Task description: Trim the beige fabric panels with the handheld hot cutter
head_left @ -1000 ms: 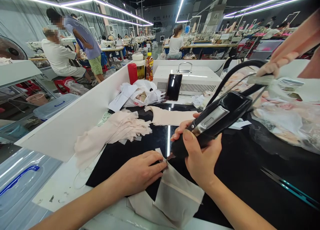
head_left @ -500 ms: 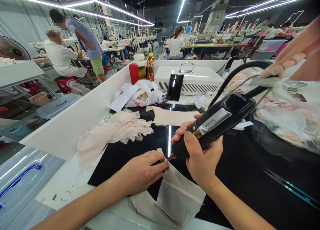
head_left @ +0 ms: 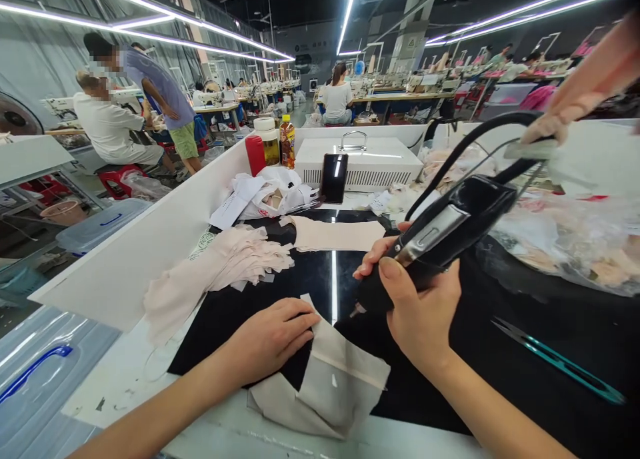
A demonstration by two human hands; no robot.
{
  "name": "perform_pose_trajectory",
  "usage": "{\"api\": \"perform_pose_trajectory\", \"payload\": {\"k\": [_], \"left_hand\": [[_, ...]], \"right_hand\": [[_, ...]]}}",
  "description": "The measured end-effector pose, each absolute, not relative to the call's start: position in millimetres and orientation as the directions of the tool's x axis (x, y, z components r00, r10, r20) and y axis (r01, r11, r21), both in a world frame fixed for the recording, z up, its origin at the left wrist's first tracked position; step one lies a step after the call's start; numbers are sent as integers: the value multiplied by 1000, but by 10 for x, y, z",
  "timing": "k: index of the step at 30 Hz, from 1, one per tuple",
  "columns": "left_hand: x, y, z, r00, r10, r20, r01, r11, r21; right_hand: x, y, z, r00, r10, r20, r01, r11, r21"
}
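My left hand point(head_left: 275, 336) lies at the far corner of a beige fabric piece point(head_left: 345, 362), fingers together and fingertips pressing it onto the black board point(head_left: 475, 379). The piece has a pale strip across it, and its near part drapes over the board's front edge. My right hand point(head_left: 425, 306) is closed around a black corded hand tool point(head_left: 445, 226) with a silver lever plate. The tool slants down to the left, its small tip apart from the fabric. A stack of pale pink fabric pieces point(head_left: 220, 262) lies left; one flat pink piece point(head_left: 340, 234) lies behind.
Teal-handled snips point(head_left: 565, 362) lie on the right. Behind stand a phone point(head_left: 334, 178), a vented white box point(head_left: 360, 159), bottles and a plastic bag point(head_left: 280, 191). The tool's cable point(head_left: 455, 149) loops up to a blurred pinkish shape. Bagged fabric point(head_left: 575, 242) lies right. People sit at sewing machines beyond.
The tool has lifted off the fabric corner and moved slightly right in my right hand. My left hand stays on the fabric. The whole view has shifted a little.
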State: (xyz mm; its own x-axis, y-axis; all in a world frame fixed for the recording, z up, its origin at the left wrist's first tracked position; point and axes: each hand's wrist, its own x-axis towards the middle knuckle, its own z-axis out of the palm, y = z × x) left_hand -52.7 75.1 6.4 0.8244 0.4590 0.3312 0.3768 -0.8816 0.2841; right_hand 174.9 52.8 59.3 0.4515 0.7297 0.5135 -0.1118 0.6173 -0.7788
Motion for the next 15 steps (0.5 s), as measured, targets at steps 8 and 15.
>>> {"api": "perform_pose_trajectory", "payload": {"k": [8, 15], "left_hand": [[-399, 744, 161, 825, 455, 335, 408, -890, 205], [15, 444, 242, 867, 304, 395, 231, -947, 222]], "right_hand": [[2061, 274, 548, 468, 750, 467, -64, 556, -829], [2060, 30, 590, 436, 773, 461, -83, 544, -835]]}}
